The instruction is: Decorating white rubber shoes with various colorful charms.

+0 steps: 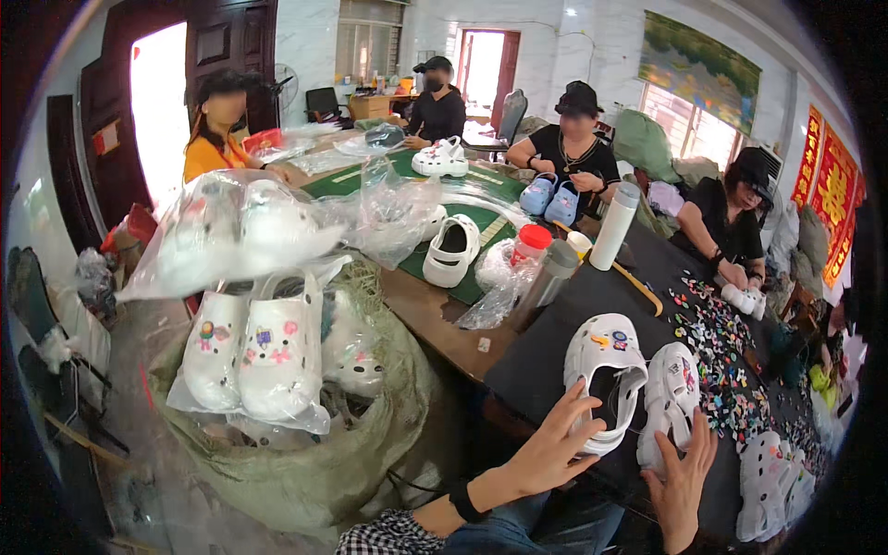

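Note:
At the near edge of the black table lie two white clogs decorated with small coloured charms. My left hand [548, 450] grips the left clog [606, 344] at its outer side and heel, fingers somewhat spread. The opening of that clog faces up. My right hand [683, 472] grips the heel end of the right clog [673, 387], which is tipped onto its side. Beside my right hand lie more white clogs [768, 486] in clear plastic. Many loose colourful charms [717, 356] are scattered over the black tabletop [541, 356].
A woven sack [277, 476] of bagged white clogs [282, 356] stands at left. Past my hands are a grey bottle [553, 276], a white bottle [615, 227] and a red-lidded jar [531, 243]. Several co-workers sit around the table; one handles blue clogs [549, 197].

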Demonstrator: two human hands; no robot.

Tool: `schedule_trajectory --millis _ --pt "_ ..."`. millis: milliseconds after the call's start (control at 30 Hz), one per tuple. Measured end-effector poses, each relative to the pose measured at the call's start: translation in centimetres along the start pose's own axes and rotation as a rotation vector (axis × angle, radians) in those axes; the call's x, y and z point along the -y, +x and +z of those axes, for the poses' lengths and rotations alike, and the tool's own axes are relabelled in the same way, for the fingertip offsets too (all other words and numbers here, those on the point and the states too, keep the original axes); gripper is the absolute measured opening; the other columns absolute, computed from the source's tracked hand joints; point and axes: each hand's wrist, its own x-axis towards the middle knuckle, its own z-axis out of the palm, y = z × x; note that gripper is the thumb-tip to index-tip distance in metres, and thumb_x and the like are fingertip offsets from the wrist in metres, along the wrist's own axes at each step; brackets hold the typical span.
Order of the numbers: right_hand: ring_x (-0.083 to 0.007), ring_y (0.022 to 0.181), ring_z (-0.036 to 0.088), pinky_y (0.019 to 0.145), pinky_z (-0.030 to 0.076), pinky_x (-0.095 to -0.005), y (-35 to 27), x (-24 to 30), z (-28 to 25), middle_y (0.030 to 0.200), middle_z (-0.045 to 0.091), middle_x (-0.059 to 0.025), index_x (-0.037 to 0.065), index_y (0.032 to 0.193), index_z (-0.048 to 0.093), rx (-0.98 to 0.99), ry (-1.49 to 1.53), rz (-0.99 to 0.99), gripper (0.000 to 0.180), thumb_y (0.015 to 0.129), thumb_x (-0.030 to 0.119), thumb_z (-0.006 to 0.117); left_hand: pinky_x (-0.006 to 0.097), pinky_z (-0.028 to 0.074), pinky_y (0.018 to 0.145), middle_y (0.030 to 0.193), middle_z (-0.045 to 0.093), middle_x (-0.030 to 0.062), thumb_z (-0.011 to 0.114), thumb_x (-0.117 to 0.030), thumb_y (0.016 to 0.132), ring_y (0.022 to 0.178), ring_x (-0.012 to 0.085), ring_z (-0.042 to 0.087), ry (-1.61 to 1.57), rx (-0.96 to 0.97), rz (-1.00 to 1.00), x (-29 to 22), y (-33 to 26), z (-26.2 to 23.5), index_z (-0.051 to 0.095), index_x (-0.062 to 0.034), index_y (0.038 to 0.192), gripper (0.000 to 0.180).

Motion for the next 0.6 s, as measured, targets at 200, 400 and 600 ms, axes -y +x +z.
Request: schedule_trajectory --millis 200,400,600 --pt "-0.0412 0.134 0.03 0.109 0.023 -0.0505 2.6 3.9 -3.4 0.144 0.033 -0.0218 0.008 0.108 0.06 -0.036 0.254 -0.006 0.05 0.06 0.004 0.075 0.037 0.036 0.105 0.132 0.045 0.0165 0.063 -0.006 0.085 0.125 0.0269 0.044 -0.172 -0.353 -0.157 2.3 0.0 -6.1 0.04 -0.0006 0.131 0.052" --pt "-0.036 0.116 0.052 0.095 0.044 -0.0408 10.3 12.4 -6.7 0.131 0.048 -0.019 0.005 0.117 0.059 0.234 0.642 -0.639 0.049 0.071 0.01 0.076 0.035 0.04 0.1 0.127 0.046 0.0144 0.048 -0.004 0.094 0.115 0.022 0.05 -0.56 -0.857 -0.378 3.1 -2.7 -11.0 0.035 -0.001 0.134 0.042" --pt "-0.0378 0.119 0.05 0.099 0.04 -0.0377 17.7 25.2 -1.5 0.126 0.049 -0.0282 -0.008 0.132 0.041 0.616 1.422 -0.444 0.073 0.087 0.046 0.06 0.037 0.037 0.102 0.131 0.041 0.0122 0.047 -0.01 0.095 0.119 0.0208 0.046 -0.744 -1.171 -0.409 6.0 -6.7 -12.2 0.03 -0.0037 0.136 0.045"
